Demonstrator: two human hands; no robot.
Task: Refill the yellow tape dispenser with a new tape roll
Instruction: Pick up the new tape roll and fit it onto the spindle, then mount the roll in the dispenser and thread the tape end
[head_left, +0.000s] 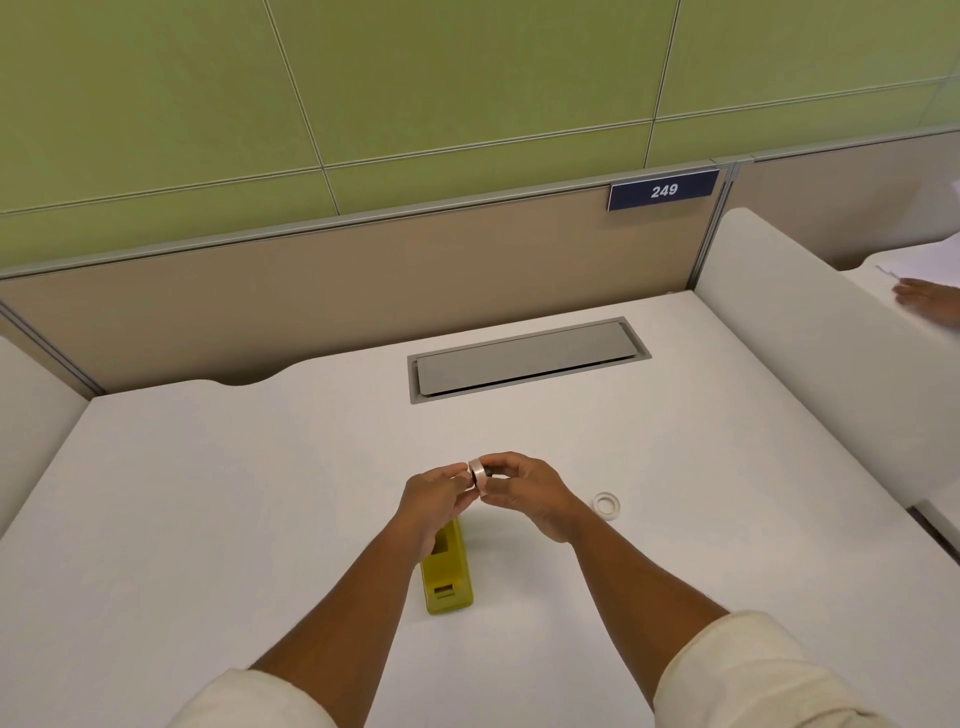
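The yellow tape dispenser (449, 577) lies on the white desk (208, 493), its far end hidden under my left wrist; its roll cavity looks empty. Above it my left hand (434, 499) and my right hand (524, 493) meet, both pinching a small tape roll (479, 472) with a dark core piece between the fingertips. A second clear tape roll (607, 505) lies flat on the desk just right of my right hand.
A grey cable hatch (527, 358) is set into the desk at the back. White side dividers (810, 332) flank the desk. Another person's hand (927, 301) rests on papers at the neighbouring desk, far right. A sign "249" (664, 190) hangs on the partition.
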